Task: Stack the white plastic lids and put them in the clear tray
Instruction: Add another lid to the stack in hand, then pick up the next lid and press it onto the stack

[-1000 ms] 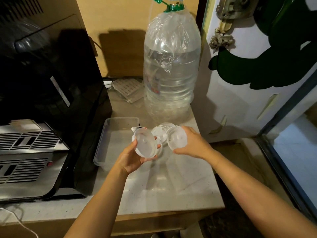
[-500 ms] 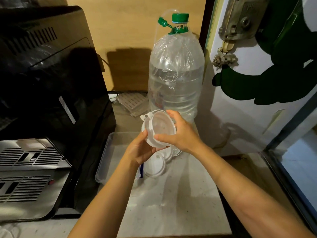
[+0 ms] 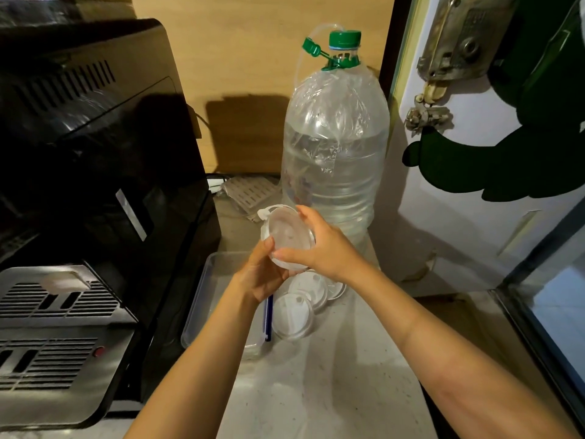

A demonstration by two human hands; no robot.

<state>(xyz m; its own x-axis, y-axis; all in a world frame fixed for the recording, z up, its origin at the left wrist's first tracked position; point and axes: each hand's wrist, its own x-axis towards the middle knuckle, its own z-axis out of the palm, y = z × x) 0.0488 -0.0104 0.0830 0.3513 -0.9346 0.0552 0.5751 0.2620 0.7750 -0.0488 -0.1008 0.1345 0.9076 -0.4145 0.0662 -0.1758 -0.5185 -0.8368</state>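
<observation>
Both hands met above the counter [image 3: 332,375], holding a stack of white lids [image 3: 289,236] tilted on edge in the air. Left hand [image 3: 261,274] cupped the stack from below and behind, fingers closed against its lower rim; right hand [image 3: 323,248] gripped it from the right, thumb across the near rim and fingers curled over the top. More lids [image 3: 296,312] lay overlapping on the counter just beneath the hands, beside the right edge of the clear tray [image 3: 202,299], which sat next to a black machine [image 3: 95,185]. A large water bottle [image 3: 335,147] with a green cap stood behind the hands.
</observation>
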